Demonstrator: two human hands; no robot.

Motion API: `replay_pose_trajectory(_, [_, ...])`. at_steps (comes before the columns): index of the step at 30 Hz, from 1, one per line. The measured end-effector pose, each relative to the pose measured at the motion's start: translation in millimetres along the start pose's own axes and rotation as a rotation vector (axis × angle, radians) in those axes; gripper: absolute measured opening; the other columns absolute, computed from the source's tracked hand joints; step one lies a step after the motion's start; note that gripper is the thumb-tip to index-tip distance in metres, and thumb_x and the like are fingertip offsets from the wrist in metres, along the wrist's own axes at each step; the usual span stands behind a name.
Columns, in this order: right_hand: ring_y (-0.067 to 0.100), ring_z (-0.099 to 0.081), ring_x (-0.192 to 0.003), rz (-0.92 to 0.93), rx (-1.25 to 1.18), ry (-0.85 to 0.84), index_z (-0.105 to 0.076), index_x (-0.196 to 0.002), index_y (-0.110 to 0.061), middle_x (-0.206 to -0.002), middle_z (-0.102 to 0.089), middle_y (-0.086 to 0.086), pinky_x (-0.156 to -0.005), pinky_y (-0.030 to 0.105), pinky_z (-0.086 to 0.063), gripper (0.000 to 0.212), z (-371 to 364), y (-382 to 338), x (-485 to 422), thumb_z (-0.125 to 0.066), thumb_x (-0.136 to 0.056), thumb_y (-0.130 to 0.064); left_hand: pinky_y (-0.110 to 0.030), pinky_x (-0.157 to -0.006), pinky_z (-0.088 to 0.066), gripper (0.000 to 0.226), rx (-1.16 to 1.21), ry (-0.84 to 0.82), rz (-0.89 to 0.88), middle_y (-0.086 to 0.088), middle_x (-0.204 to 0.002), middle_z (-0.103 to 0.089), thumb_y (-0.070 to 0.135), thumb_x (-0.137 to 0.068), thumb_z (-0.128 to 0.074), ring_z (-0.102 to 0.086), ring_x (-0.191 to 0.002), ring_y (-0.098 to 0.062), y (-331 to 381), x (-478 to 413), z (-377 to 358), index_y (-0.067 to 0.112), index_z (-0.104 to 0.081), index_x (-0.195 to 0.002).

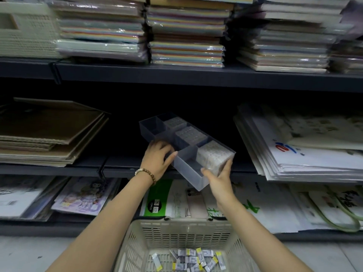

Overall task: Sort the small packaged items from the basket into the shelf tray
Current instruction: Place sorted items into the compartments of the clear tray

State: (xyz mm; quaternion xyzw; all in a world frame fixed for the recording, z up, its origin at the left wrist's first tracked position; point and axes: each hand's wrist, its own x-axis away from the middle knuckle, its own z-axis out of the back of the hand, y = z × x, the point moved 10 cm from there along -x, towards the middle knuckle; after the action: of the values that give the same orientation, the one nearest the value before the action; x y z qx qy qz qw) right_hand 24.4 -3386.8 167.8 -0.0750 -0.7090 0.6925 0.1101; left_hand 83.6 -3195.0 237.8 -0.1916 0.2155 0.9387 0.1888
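Before dark stationery shelves [196, 77], our left hand [158, 159] and right hand [219, 178] curl fingers [172, 154] over the walls of the clear divided tray [193, 178] at the shelf edge; it seems stiff and slick. Light packets [193, 259] lie in the basket [186, 222].

Stationery shop (shelves [176, 75] of paper packs [186, 36])

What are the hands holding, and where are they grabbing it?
Both hands hold the clear tray. The left hand grips its left side wall, about midway along. The right hand grips the near right corner.
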Motion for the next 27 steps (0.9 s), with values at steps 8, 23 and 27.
replay_pose_trajectory(8, [0.008, -0.056, -0.11, -0.022, 0.06, -0.157, -0.03, -0.146, -0.023, -0.136, -0.052, 0.0, -0.094, 0.029, -0.043, 0.061, 40.6, -8.3, -40.7, -0.055, -0.092, -0.01, -0.025, -0.077, -0.029, 0.03, 0.039, -0.015, -0.081, 0.001, -0.094, -0.06, 0.043, -0.094, -0.046, -0.051, -0.09, -0.017, 36.8, 22.4, 1.2, 0.021, -0.066, -0.101])
replay_pose_trajectory(23, [0.009, -0.047, -0.124, -0.014, 0.002, -0.1, -0.032, -0.145, -0.023, -0.142, -0.046, -0.006, -0.109, 0.035, -0.034, 0.099, 69.0, -17.7, -55.8, -0.074, -0.062, -0.053, -0.031, -0.102, -0.034, 0.078, 0.646, 0.245, 0.728, -0.011, -0.145, -0.039, 0.039, -0.082, -0.067, -0.038, -0.132, -0.025, -103.3, 49.6, 21.7, 0.009, -0.03, -0.143])
replay_pose_trajectory(27, [0.009, -0.035, -0.135, 0.061, 0.127, -0.151, -0.028, -0.147, -0.027, -0.148, -0.037, -0.01, -0.114, 0.039, -0.029, 0.112, 58.0, -16.2, -44.7, -0.082, -0.051, -0.049, -0.033, -0.104, -0.036, 0.079, 0.57, 0.221, 0.675, -0.006, -0.14, -0.047, 0.051, -0.076, -0.068, -0.044, -0.129, -0.021, -103.8, 59.0, 20.6, 0.011, -0.041, -0.138])
